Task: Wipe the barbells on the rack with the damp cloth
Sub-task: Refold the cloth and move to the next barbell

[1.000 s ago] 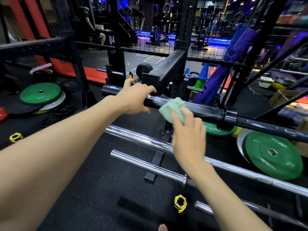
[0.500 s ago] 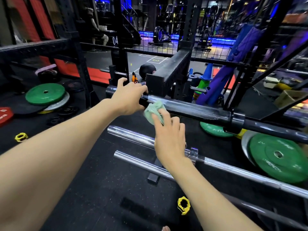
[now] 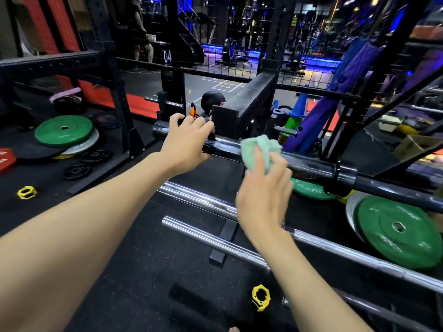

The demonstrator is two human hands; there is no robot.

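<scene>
The right hand (image 3: 263, 195) is motion-blurred and covers part of the green cloth (image 3: 260, 149). The black barbell (image 3: 309, 165) runs off the right edge; the left hand (image 3: 185, 140) hides its sleeve near the end. Writing on the green plate (image 3: 398, 232) is unreadable.

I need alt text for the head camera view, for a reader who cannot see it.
A person's right hand presses a green cloth on the sleeve of a black barbell on a gym rack, while the left hand grips the same sleeve nearer its end. Two chrome barbells lie lower on the rack, and green weight plates lie around.
</scene>
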